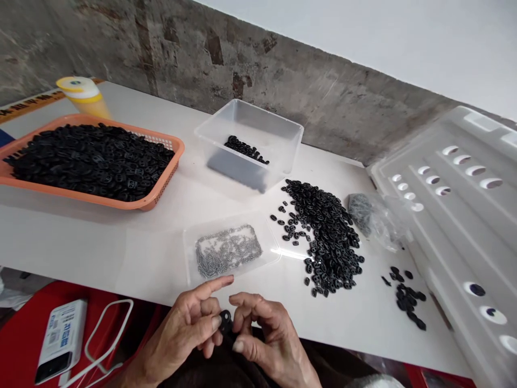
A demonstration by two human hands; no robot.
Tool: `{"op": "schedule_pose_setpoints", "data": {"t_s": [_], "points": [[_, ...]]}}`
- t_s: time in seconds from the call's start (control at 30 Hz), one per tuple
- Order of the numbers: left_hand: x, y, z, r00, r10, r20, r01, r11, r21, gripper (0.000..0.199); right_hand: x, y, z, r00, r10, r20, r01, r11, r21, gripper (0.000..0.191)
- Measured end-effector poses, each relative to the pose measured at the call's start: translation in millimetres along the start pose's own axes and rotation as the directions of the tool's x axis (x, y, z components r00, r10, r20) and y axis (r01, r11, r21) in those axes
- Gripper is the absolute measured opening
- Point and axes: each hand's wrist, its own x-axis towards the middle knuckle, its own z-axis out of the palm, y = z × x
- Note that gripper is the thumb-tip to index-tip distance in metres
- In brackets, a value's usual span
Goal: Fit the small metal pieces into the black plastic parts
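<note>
My left hand (189,323) is closed, with thumb and fingers pinching a small black oval plastic piece with holes (225,321); its index finger points out. Beside the piece, my right hand (266,334) has its thumb and curled fingers apart, and nothing shows between them. Both hands are at the table's near edge. Just beyond them lies a shallow clear tray (270,250) of small silvery metal parts (228,250), too fine to name. To its right spreads a pile of small black pieces with holes (327,231).
An orange basket (177,148) heaped with black parts stands left. A clear bin (283,143) holds some black pieces. On the right are a plastic bag (388,221), loose black parts (407,302) and a white panel with holes (452,226). A yellow-lidded cup (83,94) stands back left.
</note>
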Motion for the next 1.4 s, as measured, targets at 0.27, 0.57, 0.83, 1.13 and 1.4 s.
{"op": "schedule_pose_setpoints", "data": {"t_s": [0.27,0.57,0.83,1.13,1.4], "points": [[0,16,4.3,0.993,-0.071,0.098,0.064,0.995,0.071,0.084,2,-19,10,0.994,0.059,0.088,-0.028,0.948,-0.318,0.027],[4,2,-0.5,0.997,0.024,0.073,-0.022,0.999,-0.026,0.08,2,-2,13,0.992,-0.118,0.039,0.124,0.903,-0.41,0.019],[2,1,7.0,0.999,0.018,-0.031,-0.021,0.996,-0.086,0.082,1,14,17,0.982,-0.184,-0.051,0.136,0.862,-0.488,0.016],[3,-5,3.3,0.994,0.056,-0.091,-0.059,0.998,-0.036,0.049,-2,11,12,0.983,-0.178,-0.053,0.149,0.927,-0.344,0.026],[-4,-7,7.2,0.824,0.566,-0.014,-0.513,0.757,0.404,0.048,-4,17,11,0.982,-0.171,-0.082,0.146,0.957,-0.252,0.03]]}}
